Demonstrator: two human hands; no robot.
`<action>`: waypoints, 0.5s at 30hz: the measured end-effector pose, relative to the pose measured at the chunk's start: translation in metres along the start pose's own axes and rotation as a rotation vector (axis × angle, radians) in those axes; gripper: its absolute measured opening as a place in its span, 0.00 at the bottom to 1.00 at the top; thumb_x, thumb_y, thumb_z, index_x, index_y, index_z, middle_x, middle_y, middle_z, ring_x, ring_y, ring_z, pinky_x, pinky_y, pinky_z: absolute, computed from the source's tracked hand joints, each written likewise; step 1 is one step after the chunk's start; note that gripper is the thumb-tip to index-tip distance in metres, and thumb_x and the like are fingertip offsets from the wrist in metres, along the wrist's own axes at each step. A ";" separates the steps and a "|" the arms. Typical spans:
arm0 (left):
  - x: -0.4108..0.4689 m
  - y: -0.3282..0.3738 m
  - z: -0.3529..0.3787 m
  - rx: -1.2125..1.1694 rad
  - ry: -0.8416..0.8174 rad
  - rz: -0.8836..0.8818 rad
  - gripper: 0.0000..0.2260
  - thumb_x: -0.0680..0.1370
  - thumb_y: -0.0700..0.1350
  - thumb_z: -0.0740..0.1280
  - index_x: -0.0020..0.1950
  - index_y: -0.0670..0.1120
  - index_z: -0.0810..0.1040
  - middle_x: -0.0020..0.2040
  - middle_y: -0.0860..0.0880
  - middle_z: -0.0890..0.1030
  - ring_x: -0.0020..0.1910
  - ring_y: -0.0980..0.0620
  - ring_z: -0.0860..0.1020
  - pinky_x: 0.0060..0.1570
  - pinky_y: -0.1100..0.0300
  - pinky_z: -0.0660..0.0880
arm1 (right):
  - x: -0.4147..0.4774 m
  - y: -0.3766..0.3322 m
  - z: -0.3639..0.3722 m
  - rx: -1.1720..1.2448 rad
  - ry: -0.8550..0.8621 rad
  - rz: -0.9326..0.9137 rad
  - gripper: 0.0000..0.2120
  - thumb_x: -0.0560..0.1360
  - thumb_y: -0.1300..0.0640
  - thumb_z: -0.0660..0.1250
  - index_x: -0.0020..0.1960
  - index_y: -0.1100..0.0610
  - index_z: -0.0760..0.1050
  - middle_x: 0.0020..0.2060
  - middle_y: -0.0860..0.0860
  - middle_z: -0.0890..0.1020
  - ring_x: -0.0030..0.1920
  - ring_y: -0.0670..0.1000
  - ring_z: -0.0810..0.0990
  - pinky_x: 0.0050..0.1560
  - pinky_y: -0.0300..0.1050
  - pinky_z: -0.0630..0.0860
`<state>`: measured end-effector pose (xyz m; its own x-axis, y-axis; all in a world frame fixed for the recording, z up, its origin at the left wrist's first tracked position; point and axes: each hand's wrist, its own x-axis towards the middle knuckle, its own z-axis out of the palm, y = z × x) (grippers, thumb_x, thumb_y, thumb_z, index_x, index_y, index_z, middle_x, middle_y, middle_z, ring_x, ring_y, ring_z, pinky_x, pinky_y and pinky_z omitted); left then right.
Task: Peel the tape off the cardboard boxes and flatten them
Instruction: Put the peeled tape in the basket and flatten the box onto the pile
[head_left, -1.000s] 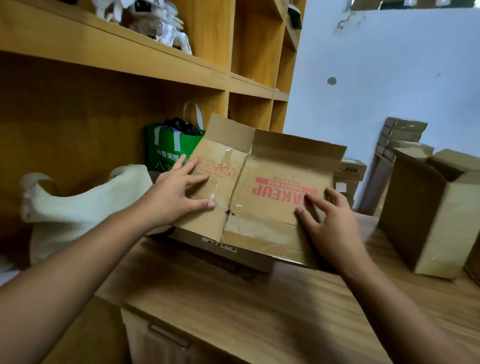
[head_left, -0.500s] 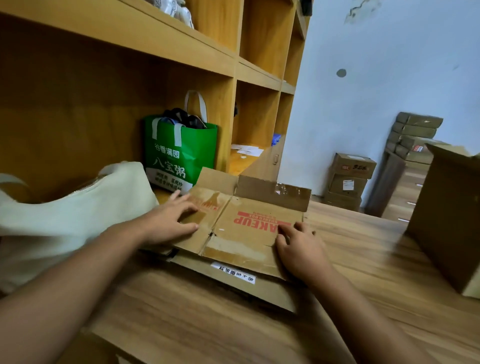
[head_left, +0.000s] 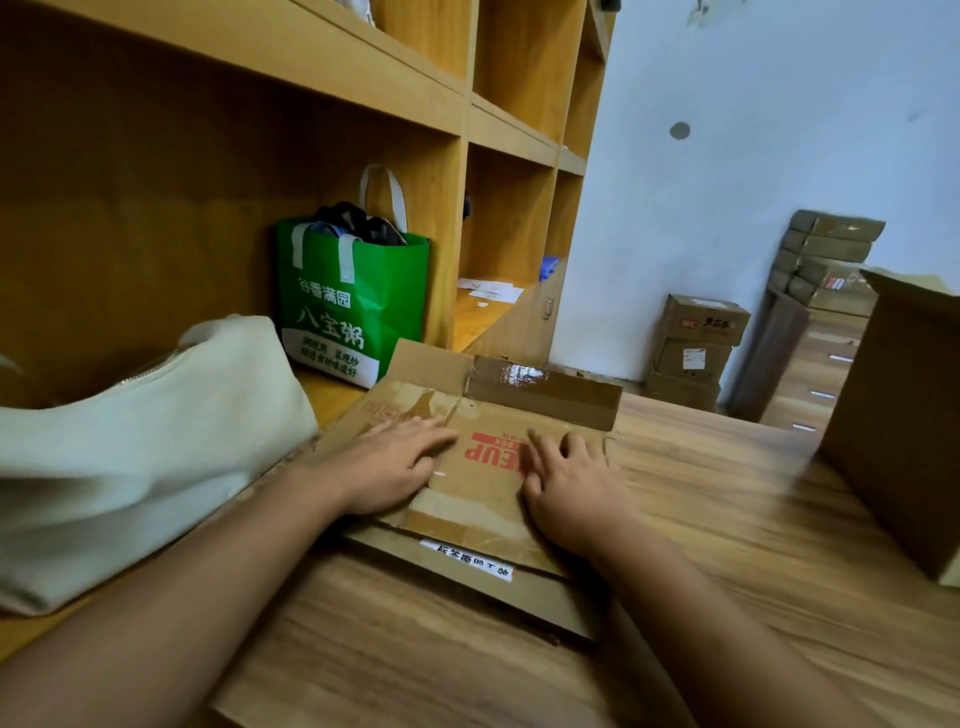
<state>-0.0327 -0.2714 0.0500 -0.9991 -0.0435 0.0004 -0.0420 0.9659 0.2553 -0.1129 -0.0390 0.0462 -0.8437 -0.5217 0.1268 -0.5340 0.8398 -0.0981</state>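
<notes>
A pale cream cloth bag (head_left: 130, 441) slumps at the far left, against the wooden shelving unit (head_left: 363, 93). Just to its right, a green tote bag (head_left: 353, 306) with white printed characters stands upright in a shelf compartment, dark cloth showing at its mouth. In front of the tote, the flattened cardboard box (head_left: 483, 478) lies on the wooden tabletop (head_left: 727, 519), its far flap (head_left: 545, 392) tilted up and carrying a glossy strip of tape. A white label with black characters shows on the near edge of the cardboard lying under it. The left hand (head_left: 395, 462) lies palm down on the left part of the box, fingers spread flat and gripping nothing. The right hand (head_left: 566, 483) presses flat on the right part, fingers extended over the red lettering, likewise closed on nothing. Farther right, an upright cardboard box (head_left: 898, 415) stands on the tabletop at the frame edge. Beyond it, stacked cartons (head_left: 696, 343) sit on the floor against the pale wall (head_left: 753, 130).
</notes>
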 end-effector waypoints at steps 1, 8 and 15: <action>0.000 0.002 0.002 0.029 -0.013 0.019 0.23 0.85 0.51 0.50 0.80 0.64 0.52 0.81 0.59 0.50 0.80 0.57 0.49 0.79 0.50 0.45 | 0.001 0.001 0.003 0.015 -0.026 -0.017 0.25 0.83 0.44 0.49 0.79 0.46 0.57 0.76 0.56 0.64 0.76 0.59 0.61 0.75 0.57 0.59; 0.003 -0.003 0.018 0.110 0.014 0.008 0.26 0.83 0.64 0.42 0.81 0.61 0.43 0.81 0.62 0.46 0.78 0.62 0.45 0.77 0.55 0.40 | 0.008 0.007 0.021 0.064 -0.127 -0.031 0.28 0.84 0.42 0.42 0.83 0.44 0.46 0.83 0.51 0.46 0.82 0.54 0.43 0.80 0.57 0.40; 0.000 0.000 0.014 0.066 0.003 -0.063 0.30 0.80 0.69 0.47 0.78 0.66 0.36 0.80 0.60 0.45 0.80 0.53 0.47 0.77 0.49 0.46 | 0.008 0.007 0.015 0.055 -0.170 -0.027 0.28 0.84 0.41 0.41 0.83 0.44 0.43 0.83 0.50 0.43 0.82 0.54 0.40 0.80 0.58 0.38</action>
<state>-0.0332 -0.2680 0.0367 -0.9943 -0.1057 -0.0104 -0.1058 0.9759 0.1910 -0.1242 -0.0400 0.0319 -0.8238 -0.5656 -0.0379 -0.5547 0.8181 -0.1518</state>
